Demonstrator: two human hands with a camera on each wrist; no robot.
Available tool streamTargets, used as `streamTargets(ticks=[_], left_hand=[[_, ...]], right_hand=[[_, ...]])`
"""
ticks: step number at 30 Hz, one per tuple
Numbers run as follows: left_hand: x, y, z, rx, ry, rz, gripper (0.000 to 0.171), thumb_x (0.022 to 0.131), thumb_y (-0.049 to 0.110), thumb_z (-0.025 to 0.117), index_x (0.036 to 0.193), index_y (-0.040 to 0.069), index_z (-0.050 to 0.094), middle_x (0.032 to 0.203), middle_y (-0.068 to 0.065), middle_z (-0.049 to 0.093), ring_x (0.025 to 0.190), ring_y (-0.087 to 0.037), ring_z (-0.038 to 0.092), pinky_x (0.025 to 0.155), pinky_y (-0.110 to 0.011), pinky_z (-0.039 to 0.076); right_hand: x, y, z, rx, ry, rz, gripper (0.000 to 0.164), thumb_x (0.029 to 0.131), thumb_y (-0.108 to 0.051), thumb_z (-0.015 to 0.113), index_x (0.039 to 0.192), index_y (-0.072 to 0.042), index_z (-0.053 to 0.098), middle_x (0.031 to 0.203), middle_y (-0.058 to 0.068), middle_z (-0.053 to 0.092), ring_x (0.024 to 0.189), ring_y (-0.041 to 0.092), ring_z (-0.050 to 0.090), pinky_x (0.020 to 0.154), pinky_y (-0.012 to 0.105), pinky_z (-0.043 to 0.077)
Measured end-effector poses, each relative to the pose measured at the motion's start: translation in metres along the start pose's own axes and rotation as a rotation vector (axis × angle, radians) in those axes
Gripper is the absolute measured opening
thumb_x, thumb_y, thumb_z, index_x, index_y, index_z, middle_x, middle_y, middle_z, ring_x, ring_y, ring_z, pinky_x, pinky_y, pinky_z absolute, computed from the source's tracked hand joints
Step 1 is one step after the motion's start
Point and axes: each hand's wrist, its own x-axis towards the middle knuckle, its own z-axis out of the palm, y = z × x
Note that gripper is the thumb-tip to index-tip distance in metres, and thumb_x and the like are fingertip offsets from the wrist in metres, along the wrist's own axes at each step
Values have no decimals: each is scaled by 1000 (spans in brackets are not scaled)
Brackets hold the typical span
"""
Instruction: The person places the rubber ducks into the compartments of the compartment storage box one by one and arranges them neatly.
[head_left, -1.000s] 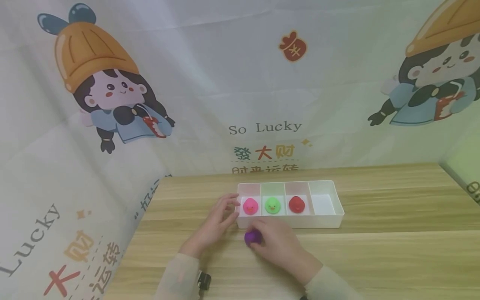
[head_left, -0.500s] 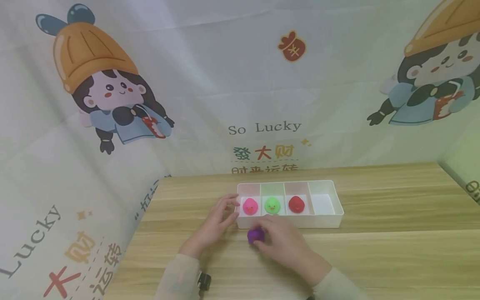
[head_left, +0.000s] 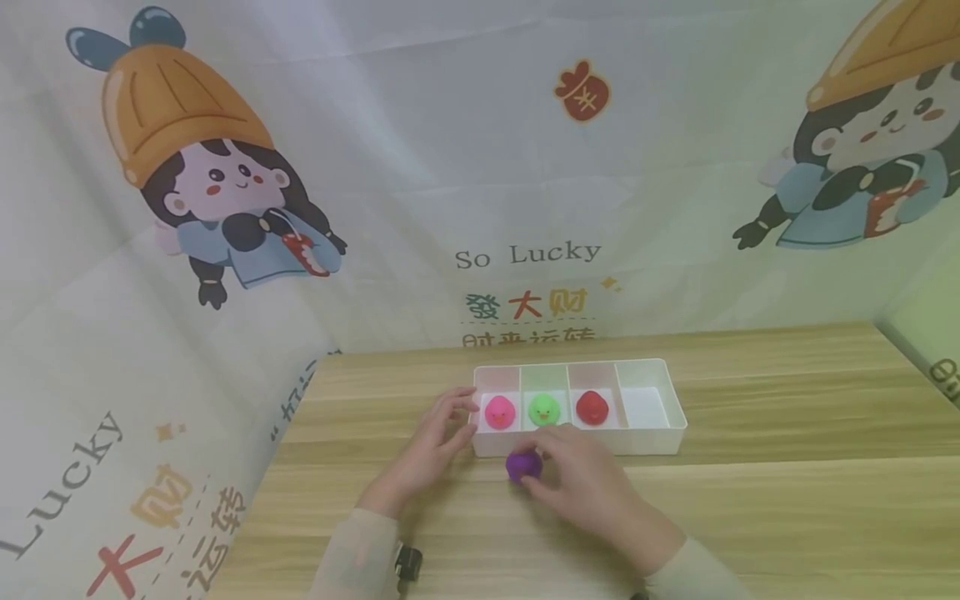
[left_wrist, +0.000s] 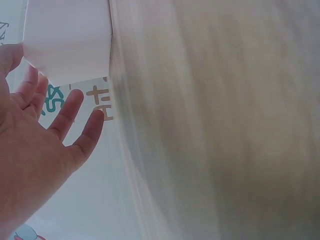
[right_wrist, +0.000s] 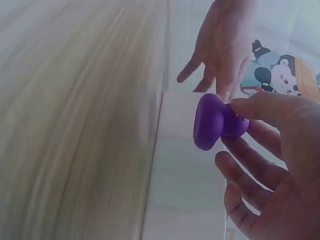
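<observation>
My right hand (head_left: pixel 592 479) pinches a purple rubber duck (head_left: pixel 524 467) between thumb and fingers, in front of the white divided box (head_left: pixel 652 442). In the right wrist view the purple duck (right_wrist: pixel 210 122) is tipped on its side and held off the wood, its flat base facing left. My left hand (head_left: pixel 435 442) rests against the box's left end with fingers spread and fairly straight. From the left wrist, the same hand (left_wrist: pixel 40 145) touches the box's end wall (left_wrist: pixel 70 45). Inside the box sit a pink duck (head_left: pixel 500 412), a green duck (head_left: pixel 544 409) and a red duck (head_left: pixel 592 407), each in its own compartment.
The box's rightmost compartment (head_left: pixel 643 407) shows its bare white floor. Beneath is a wood-grain table (head_left: pixel 787 417). A printed cloth backdrop (head_left: pixel 405 167) rises behind and to the left. A small black device (head_left: pixel 408 562) sits at the left sleeve.
The right hand has carried the purple duck a little to the right and slightly toward the box. The left hand has stayed at the box's left end.
</observation>
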Motion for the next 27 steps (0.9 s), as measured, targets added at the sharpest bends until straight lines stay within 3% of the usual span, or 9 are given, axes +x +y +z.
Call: streamTargets(ticks=[6, 8, 13, 15, 27], left_hand=[[0, 3, 0, 7, 9, -6, 23, 90, 21, 52, 111, 14, 47, 138, 0, 29, 111, -26, 40, 91, -46, 36], [-2, 13, -1, -11, 6, -11, 23, 90, 17, 51, 112, 11, 47, 138, -1, 29, 111, -29, 40, 91, -48, 35], [-1, 10, -1, -14, -2, -14, 24, 90, 16, 51, 112, 9, 47, 138, 0, 28, 111, -26, 40, 92, -47, 35], [0, 0, 1, 4, -3, -12, 25, 90, 20, 52, 112, 11, 47, 138, 2, 28, 110, -21, 40, 91, -43, 36], [1, 1, 1, 12, -1, -9, 25, 89, 20, 52, 113, 10, 47, 138, 3, 28, 109, -20, 40, 92, -40, 36]], right_hand=[[-4, 5, -8, -12, 28, -17, 33, 71, -26, 72, 101, -24, 59, 95, -16, 57, 86, 5, 52, 74, 23, 44], [-4, 6, -12, -13, 35, -20, 32, 71, -26, 72, 101, -24, 59, 96, -16, 57, 87, 6, 52, 74, 24, 45], [-6, 8, -17, -33, 50, -3, 31, 72, -27, 72, 100, -24, 59, 96, -17, 56, 88, 5, 51, 75, 22, 44], [-6, 9, -19, -45, 59, 5, 30, 71, -27, 72, 98, -24, 60, 96, -18, 56, 87, 5, 51, 75, 21, 43], [-8, 14, -36, -62, 89, -2, 29, 71, -26, 71, 97, -22, 60, 94, -15, 57, 83, 6, 51, 71, 24, 45]])
